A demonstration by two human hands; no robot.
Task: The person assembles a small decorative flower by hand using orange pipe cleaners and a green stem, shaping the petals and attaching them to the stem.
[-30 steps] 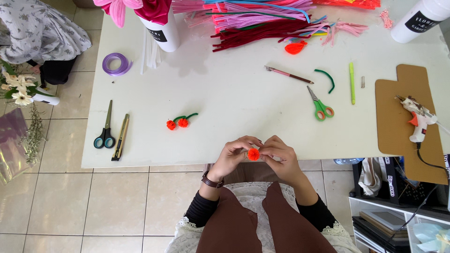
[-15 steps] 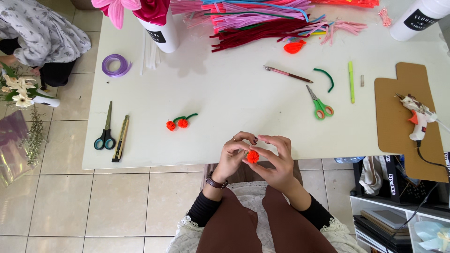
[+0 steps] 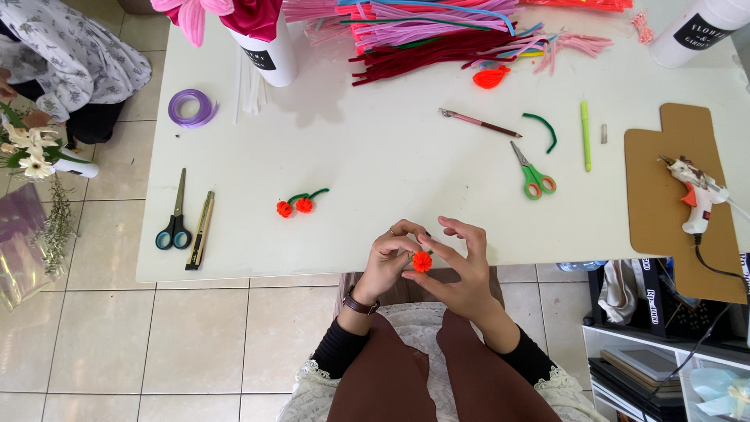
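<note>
Pinching orange ball (image 3: 422, 261): left hand (image 3: 388, 262), right hand (image 3: 462, 270), fingertips closed round it; loose grip risked unravelling or dropping.

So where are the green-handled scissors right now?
In the head view, the green-handled scissors lie on the white table, right of centre, between the curved green pipe cleaner piece and the brown cardboard sheet.

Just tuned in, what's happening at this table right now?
A seated person holds a small orange pipe-cleaner ball between both hands, the left hand and the right hand, at the near edge of the white table. Two similar orange balls on a green stem lie on the table. Green-handled scissors, a glue gun on cardboard and a pile of pipe cleaners lie untouched.
</note>
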